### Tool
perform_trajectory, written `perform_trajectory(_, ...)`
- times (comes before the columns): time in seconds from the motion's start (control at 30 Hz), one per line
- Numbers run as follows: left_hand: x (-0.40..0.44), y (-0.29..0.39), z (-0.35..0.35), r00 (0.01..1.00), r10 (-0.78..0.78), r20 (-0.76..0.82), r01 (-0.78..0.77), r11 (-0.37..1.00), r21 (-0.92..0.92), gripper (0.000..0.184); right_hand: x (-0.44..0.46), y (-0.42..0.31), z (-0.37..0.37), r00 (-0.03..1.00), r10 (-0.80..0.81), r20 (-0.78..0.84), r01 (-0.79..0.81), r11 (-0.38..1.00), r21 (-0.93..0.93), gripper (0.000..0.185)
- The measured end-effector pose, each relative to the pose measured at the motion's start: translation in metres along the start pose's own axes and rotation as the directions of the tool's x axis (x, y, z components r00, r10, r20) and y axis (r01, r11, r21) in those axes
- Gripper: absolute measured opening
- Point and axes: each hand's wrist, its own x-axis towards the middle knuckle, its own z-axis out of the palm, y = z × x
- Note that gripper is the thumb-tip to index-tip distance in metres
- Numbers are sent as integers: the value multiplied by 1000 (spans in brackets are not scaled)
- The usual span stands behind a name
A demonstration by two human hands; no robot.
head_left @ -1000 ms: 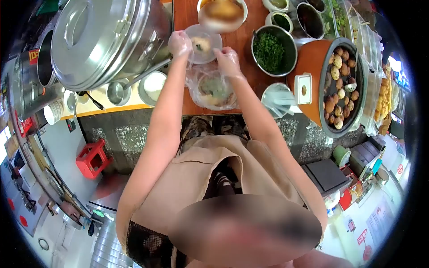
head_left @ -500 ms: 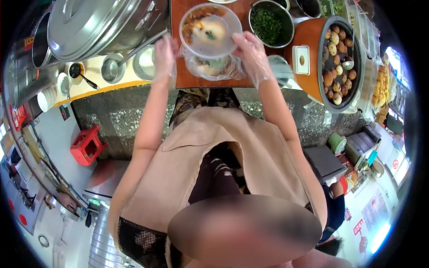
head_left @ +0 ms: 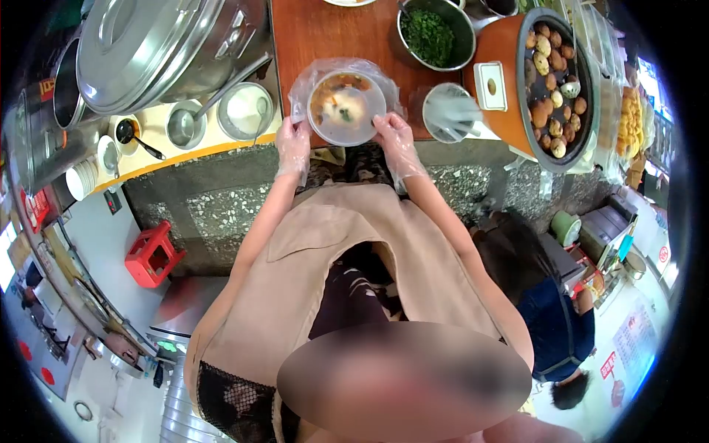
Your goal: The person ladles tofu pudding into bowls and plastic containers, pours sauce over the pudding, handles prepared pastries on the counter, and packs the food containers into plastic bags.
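Note:
A round clear plastic bowl (head_left: 325,133) of brownish food with a white lump and a bit of green is at the front edge of the brown tabletop. Crumpled clear plastic bag (head_left: 343,65) film spreads around and behind it. My left hand (head_left: 293,144), in a clear disposable glove, is closed at the bowl's left side. Opposite, my right hand (head_left: 395,140), gloved likewise, pinches at the right rim. Whether bag film is also caught under my fingers, I cannot tell.
To the right are a pot of chopped greens (head_left: 430,37), a clear container (head_left: 449,111) and an orange cooker (head_left: 496,55) of eggs. A large lidded steel pot (head_left: 140,52) and several small bowls are at left. Another person (head_left: 554,325) is behind on the right.
The bowl has come lower and closer to my body, against the bag, with both hands following. The view has shifted slightly, and another person shows more at right.

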Motion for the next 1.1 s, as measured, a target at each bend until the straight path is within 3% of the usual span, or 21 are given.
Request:
perform_trajectory(0.07, -10, -8, -3, 934, 349, -80, -350, 937, 10, 13, 6, -1, 2, 991, -136, -4, 132, 971, -200, 22)
perform_trajectory(0.1, -15, -7, -6, 897, 433, -85, -431, 901, 46, 11, 10, 0, 4, 975, -218, -51, 196, 942, -272, 26)
perform_trajectory(0.17, -32, 19, -8, 913, 402, -67, -405, 914, -29, 11, 9, -5, 2, 946, -308, -102, 214, 828, -519, 26)
perform_trajectory(0.23, -38, 36, -8, 904, 425, -49, -427, 903, -42, 10, 0, -13, 4, 901, -427, -78, 231, 623, -747, 25)
perform_trajectory(0.33, -48, 59, -5, 840, 543, 13, -542, 840, -16, 11, -30, -35, -8, 763, -641, 84, 423, 395, -816, 17)
perform_trajectory(0.4, -55, 68, -2, 876, 480, 47, -462, 864, -199, 11, -51, -60, -37, 735, -674, 75, 168, 74, -983, 17)
perform_trajectory(0.47, -58, 73, 0, 884, 459, 85, -433, 875, -215, 10, -49, -75, -76, 694, -720, 31, -85, -124, -989, 18)
perform_trajectory(0.5, -60, 78, 1, 861, 494, 121, -478, 867, -141, 10, -46, -76, -90, 694, -719, 26, -89, -121, -989, 18)
perform_trajectory(0.57, -61, 79, 4, 833, 531, 159, -529, 847, -53, 10, -37, -75, -111, 786, -613, 79, -128, -287, -949, 19)
perform_trajectory(0.67, -55, 76, 3, 833, 531, 154, -525, 847, -81, 10, -21, -72, -128, 867, -498, 29, -128, -277, -953, 22)
perform_trajectory(0.8, -57, 78, 1, 858, 501, 113, -488, 863, -129, 10, -18, -69, -138, 897, -440, -35, -162, -255, -953, 25)
perform_trajectory(0.87, -58, 81, 0, 862, 484, 148, -466, 873, -142, 10, -21, -70, -143, 889, -457, -43, -49, -2, -999, 25)
perform_trajectory(0.9, -58, 80, 0, 863, 484, 145, -465, 873, -144, 10, -22, -71, -144, 889, -457, -41, -49, -5, -999, 25)
perform_trajectory(0.97, -56, 78, 0, 840, 517, 165, -504, 856, -116, 11, -25, -77, -144, 898, -420, -134, -46, 214, -976, 26)
perform_trajectory(1.1, -58, 73, 4, 857, 492, 152, -462, 865, -194, 12, -30, -82, -148, 902, -374, -215, -80, 346, -935, 28)
